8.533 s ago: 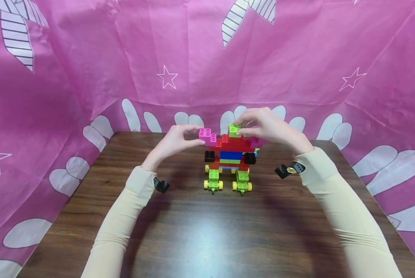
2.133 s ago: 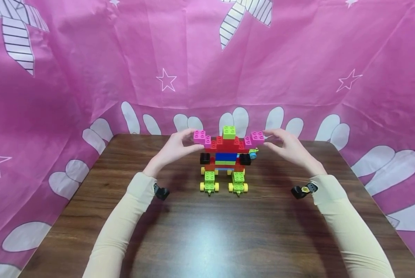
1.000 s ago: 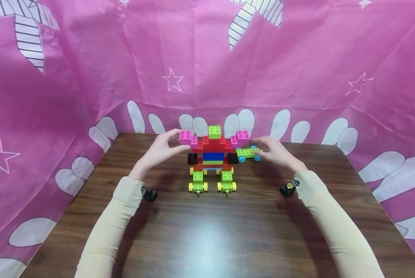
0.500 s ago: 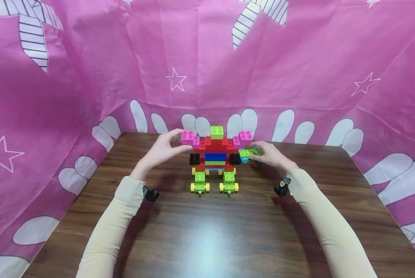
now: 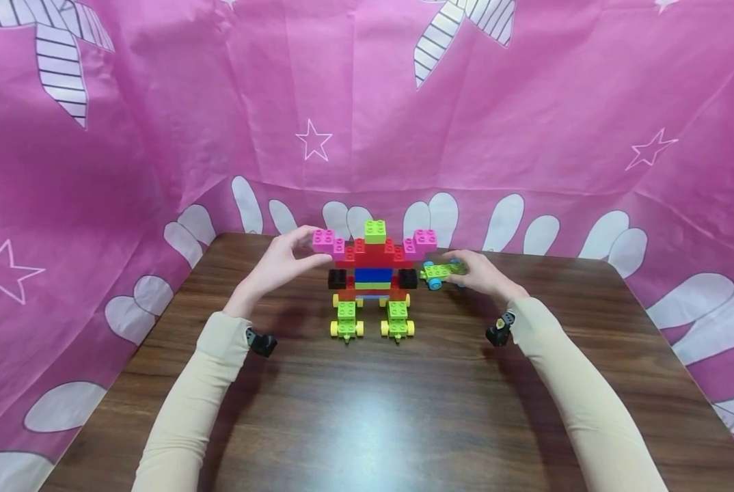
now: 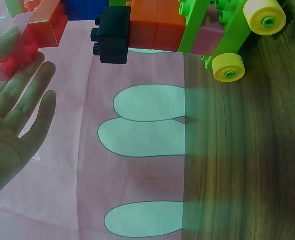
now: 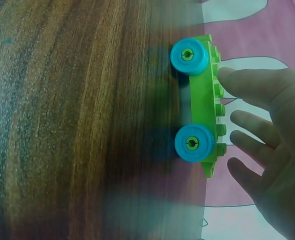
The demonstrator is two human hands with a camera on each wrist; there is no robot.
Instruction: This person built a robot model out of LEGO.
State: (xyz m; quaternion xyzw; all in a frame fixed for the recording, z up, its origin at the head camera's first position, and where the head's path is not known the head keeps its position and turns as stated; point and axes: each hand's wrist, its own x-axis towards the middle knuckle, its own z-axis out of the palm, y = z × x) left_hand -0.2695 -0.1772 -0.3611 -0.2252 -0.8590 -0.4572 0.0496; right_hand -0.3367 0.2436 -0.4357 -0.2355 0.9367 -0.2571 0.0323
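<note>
A robot-shaped figure of building bricks [image 5: 374, 256] stands on the table, with a lime head, red body, blue middle, black side bricks, pink arms and yellow-wheeled lime feet. My left hand [image 5: 283, 263] pinches its pink arm brick [image 5: 324, 239] between thumb and fingers. In the left wrist view, the thumb [image 6: 2, 46] lies over the end brick, while the black brick [image 6: 113, 36] is further along. Right of the figure sits a lime wheeled base [image 7: 202, 100] with turquoise wheels. My right hand [image 5: 480, 271] is over its right end, fingers loosely bent, fingertips close to the studs.
The brown wooden table [image 5: 367, 410] has a pink patterned cloth [image 5: 379, 102] hanging behind it and at both sides. A black wrist camera [image 5: 261, 342] is strapped on the left cuff, another camera [image 5: 499, 331] on the right.
The right hand let go of the lime head brick, moved to the figure's right pink arm, then down over the wheeled base. The figure shifted left with the left hand, uncovering the base.
</note>
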